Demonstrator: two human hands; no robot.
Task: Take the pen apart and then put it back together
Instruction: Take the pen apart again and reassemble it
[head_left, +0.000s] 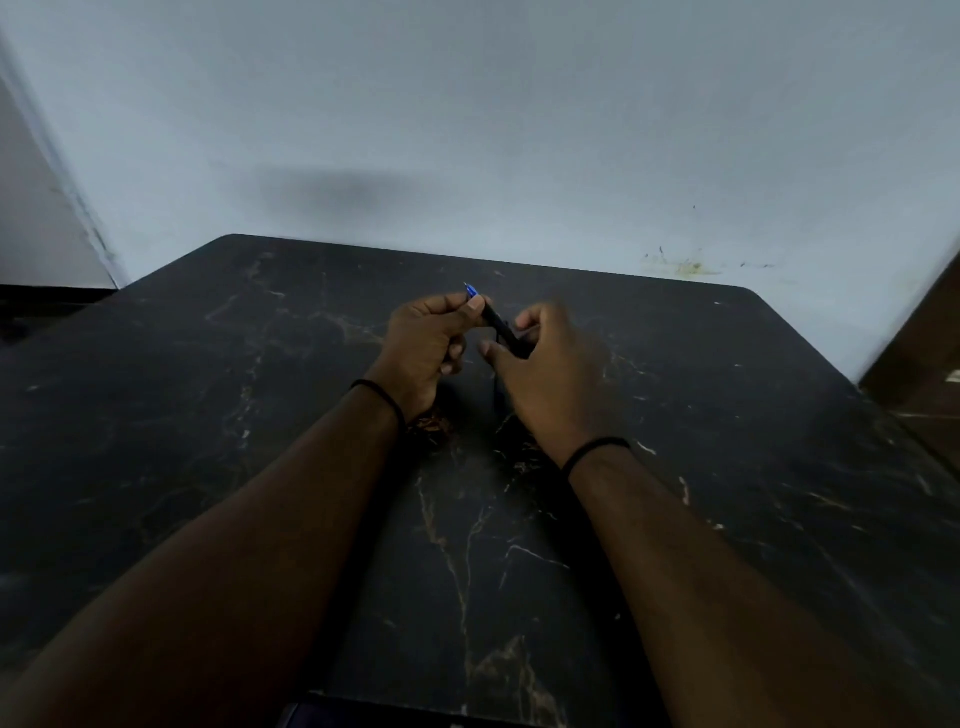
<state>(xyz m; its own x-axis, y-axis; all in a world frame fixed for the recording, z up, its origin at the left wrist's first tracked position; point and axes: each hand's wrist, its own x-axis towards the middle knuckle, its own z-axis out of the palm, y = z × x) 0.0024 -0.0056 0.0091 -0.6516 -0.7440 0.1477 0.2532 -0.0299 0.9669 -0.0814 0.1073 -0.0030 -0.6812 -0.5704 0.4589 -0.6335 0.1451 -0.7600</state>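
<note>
A slim black pen (497, 323) with a blue tip pointing up and to the left is held above the dark marble table (727, 415). My left hand (428, 343) pinches the pen near its tip between thumb and forefinger. My right hand (545, 358) grips the pen's lower end, fingers curled round it; that hand is blurred. A dark thin piece (495, 389) seems to hang below the pen between my hands, but it is too dim to tell what it is.
The table's far edge meets a pale wall (467, 130). A dark wooden surface (919, 353) stands at the right. A dark object (395, 714) lies at the table's near edge.
</note>
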